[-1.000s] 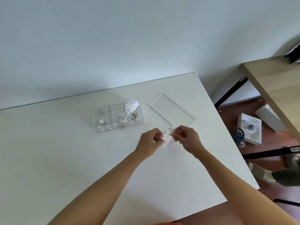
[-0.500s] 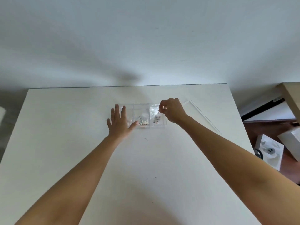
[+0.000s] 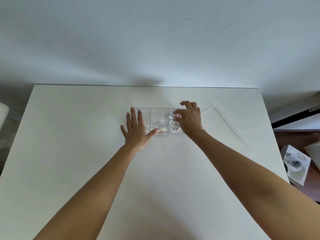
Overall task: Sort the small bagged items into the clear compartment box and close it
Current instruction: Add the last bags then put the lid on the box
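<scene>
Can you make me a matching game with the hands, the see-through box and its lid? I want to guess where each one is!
Things:
1. left hand
2. right hand
3. lid
4. box

Places:
A. flat on the table, right of the box
B. fingers over the right compartment
C. spread flat on the box's left end
D. between the two hands, open

Pairs: 1-C, 2-B, 3-A, 4-D

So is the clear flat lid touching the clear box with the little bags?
Apart. The head view shows bare white table between lid and box.
</scene>
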Tool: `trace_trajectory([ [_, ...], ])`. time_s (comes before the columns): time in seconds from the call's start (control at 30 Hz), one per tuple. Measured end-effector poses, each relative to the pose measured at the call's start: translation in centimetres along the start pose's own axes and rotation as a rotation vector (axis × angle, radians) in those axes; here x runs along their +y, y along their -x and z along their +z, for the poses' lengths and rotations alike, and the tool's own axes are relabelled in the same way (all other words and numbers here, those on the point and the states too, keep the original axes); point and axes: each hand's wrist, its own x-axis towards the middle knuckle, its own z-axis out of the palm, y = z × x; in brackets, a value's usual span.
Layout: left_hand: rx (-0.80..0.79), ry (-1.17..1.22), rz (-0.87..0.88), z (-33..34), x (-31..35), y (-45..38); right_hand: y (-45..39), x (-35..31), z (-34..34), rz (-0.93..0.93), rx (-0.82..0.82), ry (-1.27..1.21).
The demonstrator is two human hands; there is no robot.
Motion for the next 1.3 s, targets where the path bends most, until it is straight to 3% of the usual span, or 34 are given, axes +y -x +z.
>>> trace_trajectory([
  [0.23, -0.007, -0.002, -0.005, -0.1, 0.1, 0.0, 0.1, -0.1, -0.5, 0.067, -0.129, 0.049],
  [0.53, 0.129, 0.091, 0.024, -0.5, 1.1, 0.6, 3.3, 1.2, -2.9, 0.049, 0.11, -0.204],
  [0.77, 0.257, 0.107, 0.312, 0.0, 8.6, 1.2, 8.1, 5.8, -4.0, 0.285, 0.21, -0.315],
  [0.97, 0.038, 0.175, 0.531, 3.5, 15.8, 1.3, 13.5, 9.7, -4.1, 0.528, 0.317, -0.348],
  [1.17, -0.145, 0.04, 0.382, 7.1, 19.2, -0.2, 17.2, 12.1, -3.3, 0.695, 0.235, -0.476],
  [1.3, -0.224, -0.12, 0.241, 7.6, 19.9, -1.3, 18.1, 12.7, -3.0, 0.707, 0.17, -0.568],
])
